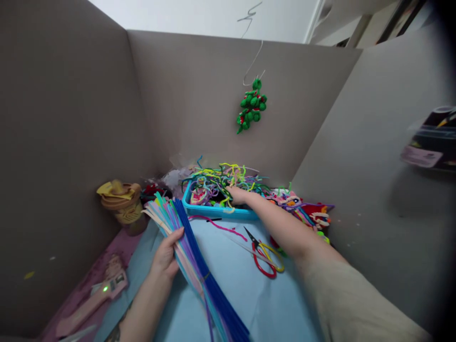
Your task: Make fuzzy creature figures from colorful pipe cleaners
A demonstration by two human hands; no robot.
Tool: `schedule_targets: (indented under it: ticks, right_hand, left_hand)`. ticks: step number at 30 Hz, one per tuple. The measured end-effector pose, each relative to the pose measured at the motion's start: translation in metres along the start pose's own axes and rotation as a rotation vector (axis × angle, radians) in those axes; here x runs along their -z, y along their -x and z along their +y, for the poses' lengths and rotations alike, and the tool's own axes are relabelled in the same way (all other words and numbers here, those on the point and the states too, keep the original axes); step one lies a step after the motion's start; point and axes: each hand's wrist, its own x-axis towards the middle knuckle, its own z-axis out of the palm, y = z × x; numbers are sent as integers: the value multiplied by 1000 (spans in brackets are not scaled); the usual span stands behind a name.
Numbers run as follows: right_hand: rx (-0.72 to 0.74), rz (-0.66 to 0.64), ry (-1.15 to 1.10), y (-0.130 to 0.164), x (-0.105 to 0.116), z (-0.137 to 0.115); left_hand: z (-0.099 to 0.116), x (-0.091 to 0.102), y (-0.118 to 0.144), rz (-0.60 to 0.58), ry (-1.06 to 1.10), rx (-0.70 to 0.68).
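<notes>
Selecting stems: left hand (164,259) grips pipe-cleaner bundle (199,270) before blue tray (217,211); right hand (238,194) inside tray, fingers' state unclear. Next calls for pinching one strand free.

Craft workstation, partitioned booth.
Grey divider panels (199,104) on three sides; desk (245,294) holds pipe-cleaner bundle (199,266), blue tray (217,211) of tangled offcuts, scissors (261,254), possibly a glue gun (94,299) at left edge.
</notes>
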Motion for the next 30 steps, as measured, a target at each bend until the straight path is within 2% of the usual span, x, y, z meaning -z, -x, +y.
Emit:
schedule_targets:
  ticks: [3, 6, 9, 12, 14, 15, 16, 18, 19, 20, 23, 25, 27, 30]
  right_hand:
    - [23, -67, -62, 3, 5, 7]
    - [45, -95, -152, 22, 37, 18]
    - [76, -32, -136, 46, 72, 21]
    - [21, 109, -18, 66, 88, 7]
    - [11, 226, 46, 77, 80, -10]
    - [19, 243, 56, 82, 70, -20]
    - [47, 197, 49, 86, 57, -31]
    - [153, -21, 43, 94, 24, -49]
    - [162, -116, 67, 96, 6, -57]
    - [139, -152, 91, 98, -10, -62]
    - [75, -130, 76, 101, -48, -67]
    - [54, -135, 55, 103, -59, -65]
    - [56, -108, 80, 105, -60, -65]
    - [101, 36, 172, 106, -50, -65]
  left_hand:
    - [0, 4, -3, -20, 19, -4]
    - [-1, 6, -7, -64, 42, 3]
    - [-3, 7, -10, -101, 79, 18]
    - [-5, 6, -12, -94, 88, 16]
    - [-6, 6, -10, -78, 82, 6]
    - [-6, 6, -9, -69, 76, 3]
    - [-6, 6, -8, -57, 68, -1]
    - [-5, 6, -7, -27, 53, -10]
    - [-5, 6, -6, -14, 48, -16]
    - [-5, 6, -6, -8, 45, -18]
    - [-5, 5, -6, -15, 46, -12]
    - [-5, 4, -7, -10, 46, -14]
    - [-6, 4, -7, -2, 37, -20]
    - [-6, 4, -8, -9, 34, -25]
